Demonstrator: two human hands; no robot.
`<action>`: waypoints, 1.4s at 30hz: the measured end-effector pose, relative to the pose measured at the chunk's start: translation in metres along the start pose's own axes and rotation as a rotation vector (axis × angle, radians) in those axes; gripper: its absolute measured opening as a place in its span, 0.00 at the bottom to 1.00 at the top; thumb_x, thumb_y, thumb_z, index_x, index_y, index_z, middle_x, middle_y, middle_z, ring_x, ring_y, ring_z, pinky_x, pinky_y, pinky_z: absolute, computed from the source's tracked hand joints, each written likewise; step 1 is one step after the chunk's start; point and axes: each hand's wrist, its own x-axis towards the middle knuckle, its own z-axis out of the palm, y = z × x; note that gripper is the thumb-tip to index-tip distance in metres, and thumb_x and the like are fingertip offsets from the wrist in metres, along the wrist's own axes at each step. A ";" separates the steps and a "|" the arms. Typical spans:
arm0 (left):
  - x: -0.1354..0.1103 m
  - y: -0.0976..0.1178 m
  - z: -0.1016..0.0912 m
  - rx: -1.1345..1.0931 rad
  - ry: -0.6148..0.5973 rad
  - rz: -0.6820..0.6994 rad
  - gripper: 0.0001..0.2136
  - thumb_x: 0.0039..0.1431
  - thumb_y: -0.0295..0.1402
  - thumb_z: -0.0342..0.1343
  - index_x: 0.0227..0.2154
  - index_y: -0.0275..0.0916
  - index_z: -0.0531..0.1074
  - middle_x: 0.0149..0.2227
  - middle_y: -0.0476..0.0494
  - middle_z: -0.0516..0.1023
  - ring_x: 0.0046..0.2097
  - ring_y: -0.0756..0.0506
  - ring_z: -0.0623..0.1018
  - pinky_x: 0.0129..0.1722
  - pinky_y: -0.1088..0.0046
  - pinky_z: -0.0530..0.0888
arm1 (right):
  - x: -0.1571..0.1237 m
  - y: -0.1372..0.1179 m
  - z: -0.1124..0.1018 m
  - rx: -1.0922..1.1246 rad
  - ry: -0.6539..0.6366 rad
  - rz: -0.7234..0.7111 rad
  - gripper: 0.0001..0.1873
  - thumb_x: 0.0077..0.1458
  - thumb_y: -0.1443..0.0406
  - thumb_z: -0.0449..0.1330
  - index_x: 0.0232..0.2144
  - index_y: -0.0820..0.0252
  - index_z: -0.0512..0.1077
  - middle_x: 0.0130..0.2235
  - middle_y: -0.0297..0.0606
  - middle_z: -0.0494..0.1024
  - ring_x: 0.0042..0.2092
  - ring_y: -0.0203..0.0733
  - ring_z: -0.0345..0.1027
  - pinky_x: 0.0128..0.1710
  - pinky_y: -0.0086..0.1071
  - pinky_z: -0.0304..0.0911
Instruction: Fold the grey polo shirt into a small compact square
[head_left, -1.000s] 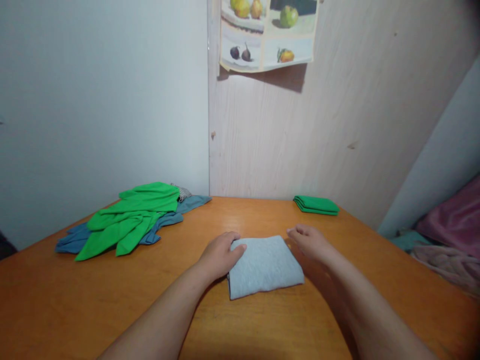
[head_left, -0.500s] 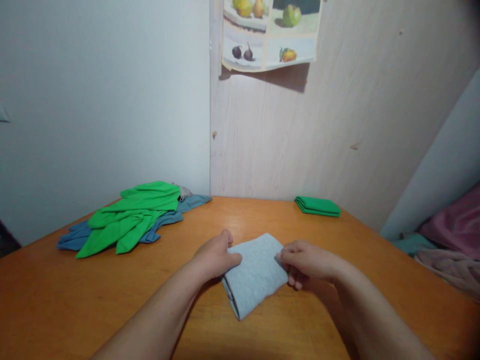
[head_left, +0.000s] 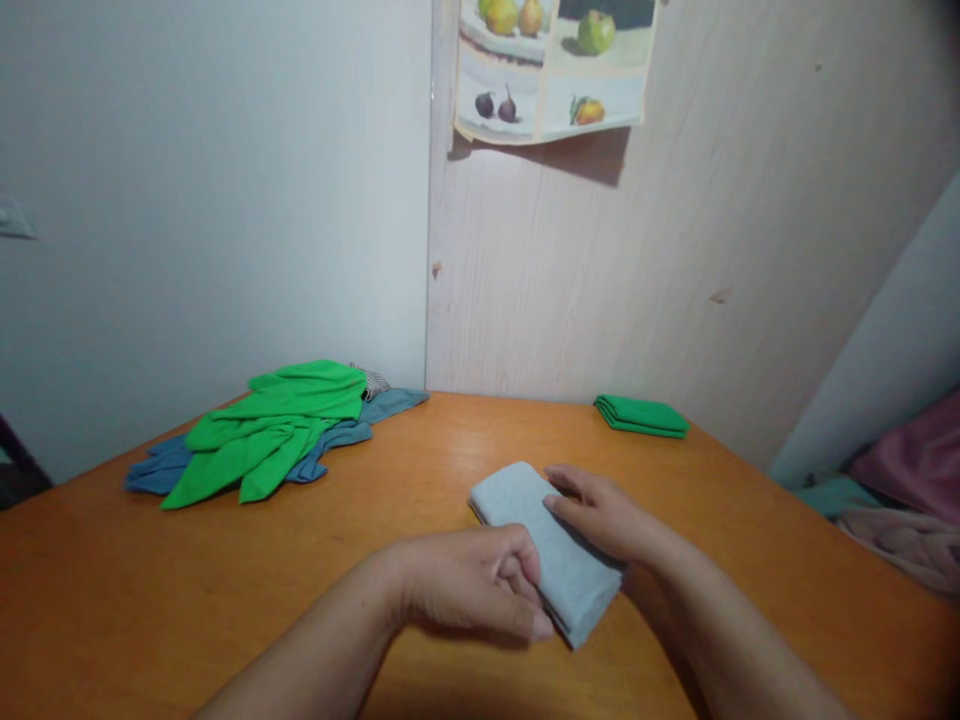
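Observation:
A grey cloth [head_left: 547,540], folded into a narrow flat bundle, lies slantwise on the table in front of me. My left hand [head_left: 484,585] is closed at its near left edge, fingers curled and the thumb tip beside the cloth's lower corner. Along the opposite long side rests my right hand [head_left: 596,508], its thumb on the cloth's top and the index finger stretched out apart from it. The other right fingers are mostly hidden.
On the orange-brown table [head_left: 300,570], a loose heap of bright green cloth [head_left: 277,430] covers blue cloth [head_left: 161,467] at the left. A folded green cloth [head_left: 643,416] sits at the back right. A fruit poster [head_left: 551,75] hangs on the wall.
The grey cloth has become narrower, folded over toward the right, and now slants differently. My left hand has come nearer and right, curling its fingers. My right hand has turned along the cloth's edge.

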 end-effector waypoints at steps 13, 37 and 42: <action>0.031 -0.016 -0.058 0.082 0.981 0.349 0.09 0.55 0.36 0.60 0.24 0.39 0.69 0.22 0.51 0.69 0.25 0.50 0.67 0.25 0.78 0.60 | -0.004 -0.019 0.013 -0.186 0.111 -0.033 0.28 0.61 0.52 0.52 0.58 0.60 0.69 0.59 0.46 0.72 0.59 0.50 0.66 0.60 0.44 0.60; 0.020 -0.004 -0.019 0.130 0.225 -0.088 0.04 0.45 0.27 0.50 0.25 0.37 0.68 0.23 0.49 0.73 0.25 0.51 0.73 0.24 0.78 0.66 | -0.007 -0.014 0.003 -0.381 -0.045 -0.028 0.30 0.62 0.54 0.49 0.60 0.64 0.67 0.64 0.48 0.65 0.65 0.50 0.56 0.65 0.44 0.51; 0.025 -0.017 -0.040 0.458 0.693 -0.022 0.02 0.50 0.27 0.50 0.27 0.39 0.66 0.24 0.51 0.72 0.27 0.50 0.70 0.24 0.77 0.61 | -0.007 -0.004 0.017 -0.390 -0.065 -0.016 0.36 0.64 0.47 0.45 0.64 0.67 0.62 0.66 0.50 0.60 0.68 0.53 0.50 0.67 0.49 0.46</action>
